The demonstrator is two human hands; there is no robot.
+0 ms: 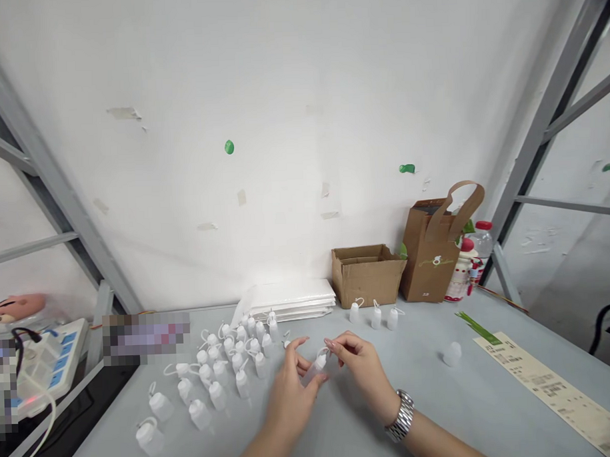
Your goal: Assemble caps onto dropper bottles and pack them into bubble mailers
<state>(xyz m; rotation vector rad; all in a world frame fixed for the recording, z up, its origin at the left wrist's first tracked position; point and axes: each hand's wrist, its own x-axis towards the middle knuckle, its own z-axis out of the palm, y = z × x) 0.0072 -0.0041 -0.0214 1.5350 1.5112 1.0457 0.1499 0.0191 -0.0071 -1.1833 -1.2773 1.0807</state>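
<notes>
A small translucent plastic squeeze bottle (314, 368) with a white cap and strap leans between the fingers of my left hand (293, 392). My right hand (360, 363), with a metal watch at its wrist, pinches the loop of the cap strap (323, 352) at the bottle's top. To the left, several similar bottles (217, 395) stand in loose rows on the grey table (392, 425). Three more bottles (376, 317) stand behind my right hand. A small clear-white piece (452, 355) lies apart on the right.
White flat packs (287, 302) are stacked by the wall, beside an open cardboard box (369, 279) and a brown paper bag (429, 257). A printed paper strip (551, 386) and green leaf blades (478, 328) lie at right. A power strip (64, 360) and black mat (86, 413) are at left.
</notes>
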